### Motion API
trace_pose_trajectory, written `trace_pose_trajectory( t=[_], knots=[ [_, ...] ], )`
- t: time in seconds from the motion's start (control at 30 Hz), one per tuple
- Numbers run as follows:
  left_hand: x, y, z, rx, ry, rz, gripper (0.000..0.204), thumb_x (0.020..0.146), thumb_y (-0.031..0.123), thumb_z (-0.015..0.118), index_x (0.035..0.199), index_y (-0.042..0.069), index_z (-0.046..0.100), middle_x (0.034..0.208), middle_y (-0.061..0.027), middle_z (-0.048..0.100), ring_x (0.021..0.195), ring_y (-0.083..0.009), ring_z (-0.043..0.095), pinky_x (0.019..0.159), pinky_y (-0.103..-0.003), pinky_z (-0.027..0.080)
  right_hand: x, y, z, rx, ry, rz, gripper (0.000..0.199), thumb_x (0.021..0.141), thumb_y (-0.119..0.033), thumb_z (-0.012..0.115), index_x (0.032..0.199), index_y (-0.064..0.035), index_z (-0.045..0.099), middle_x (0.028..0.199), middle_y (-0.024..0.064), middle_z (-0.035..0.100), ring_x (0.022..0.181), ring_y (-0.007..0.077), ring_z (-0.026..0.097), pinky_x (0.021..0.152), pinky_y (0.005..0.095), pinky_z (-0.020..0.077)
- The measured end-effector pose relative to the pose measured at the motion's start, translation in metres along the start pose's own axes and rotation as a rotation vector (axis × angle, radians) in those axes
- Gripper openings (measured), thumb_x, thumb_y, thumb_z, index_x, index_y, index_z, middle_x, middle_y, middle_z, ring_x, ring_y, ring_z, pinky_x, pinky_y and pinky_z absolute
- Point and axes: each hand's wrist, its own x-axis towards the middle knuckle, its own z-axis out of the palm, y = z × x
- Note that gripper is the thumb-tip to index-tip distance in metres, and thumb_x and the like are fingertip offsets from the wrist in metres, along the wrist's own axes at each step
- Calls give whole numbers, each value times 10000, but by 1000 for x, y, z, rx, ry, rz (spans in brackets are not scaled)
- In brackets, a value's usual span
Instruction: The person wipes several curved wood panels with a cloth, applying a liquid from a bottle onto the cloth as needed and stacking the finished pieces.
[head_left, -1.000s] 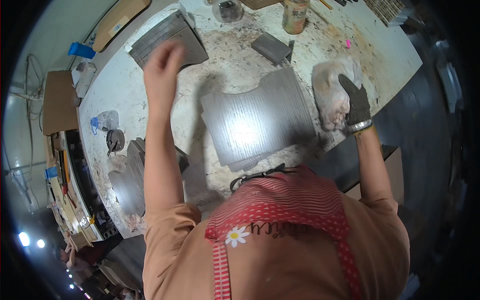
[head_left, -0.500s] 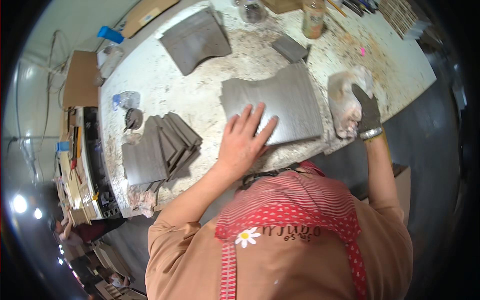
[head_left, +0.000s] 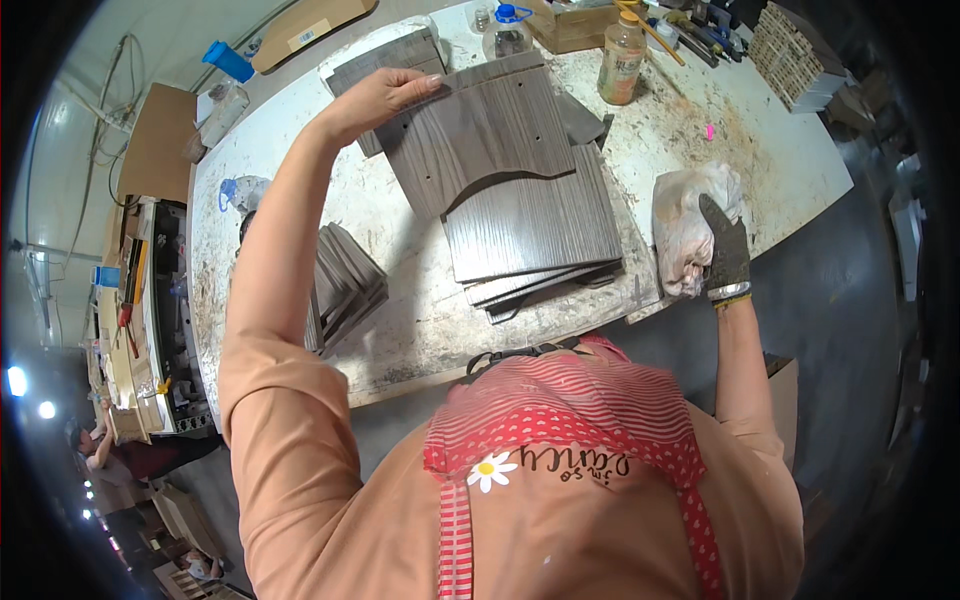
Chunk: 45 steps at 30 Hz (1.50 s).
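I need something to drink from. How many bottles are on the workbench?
3: a tan bottle at the far edge, a clear blue-capped one left of it, another blue-capped one at the far left corner. Clutter may hide others.

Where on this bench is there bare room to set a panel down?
Bare patches: the right end of the table, between the rag in the right hand and the slatted block; the front edge below the panel stack. Crowded: the far edge with bottles and tools, and under the panel in the left hand.
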Motion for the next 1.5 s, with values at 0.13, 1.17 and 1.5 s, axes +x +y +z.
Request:
trace_pose_trajectory(
  t=[0.13, 1.17, 1.5],
  knots=[
    [14, -26, 3, -170, -42, -208, 539, 931, 511, 514, 1114, 23, 655, 979, -36, 654, 908, -119, 566, 840, -260, 451, -6, 0, -5, -87, 36, 52, 437, 810, -228, 698, 1156, 13, 586, 1020, 105, 633, 878, 183, 625, 760, 326, 521],
    [12, -80, 105, -604, 94, 270, 177, 927, 142, 496, 987, 32, 621, 877, -131, 679, 678, -227, 637, 762, -353, 545, -30, -14, 203, -1177, -1084, -1033, 150, 858, -153, 526, 929, -81, 637, 884, 126, 649, 781, 271, 639, 762, 400, 491],
    [7, -21, 91, 388, 205, 193, 492, 915, 484, 488, 771, 36, 631, 686, -205, 613, 697, -411, 586, 633, -482, 454, 22, -54, 45, -1585, -490, -240, 497, 807, -346, 650, 1190, -36, 588, 1141, 188, 625, 1049, 342, 590, 916, 393, 455]
  ],
)
